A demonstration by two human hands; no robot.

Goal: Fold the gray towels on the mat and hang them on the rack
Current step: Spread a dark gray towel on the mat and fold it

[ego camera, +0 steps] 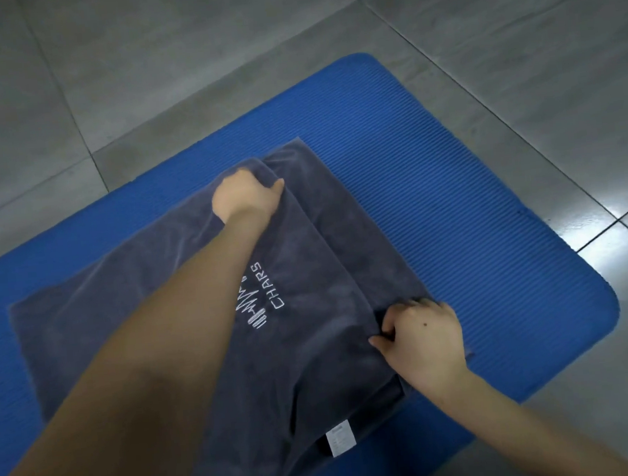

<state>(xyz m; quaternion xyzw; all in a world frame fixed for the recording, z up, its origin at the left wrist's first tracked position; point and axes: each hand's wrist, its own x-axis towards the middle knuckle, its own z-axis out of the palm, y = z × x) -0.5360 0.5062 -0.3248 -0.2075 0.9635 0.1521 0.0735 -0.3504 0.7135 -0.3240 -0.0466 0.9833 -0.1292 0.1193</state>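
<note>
A dark gray towel with white "CHARS" stitching lies doubled over on the blue mat. A white care label shows at its near edge. My left hand grips the folded layer at the towel's far corner, fingers curled into the cloth. My right hand pinches the folded edge at the towel's near right corner. The upper layer stops a little short of the lower layer's right edge. The rack is out of sight.
Gray floor tiles surround the mat on the far and right sides. The mat's rounded right corner lies just beyond my right hand. A bright light reflection sits on the tile at right.
</note>
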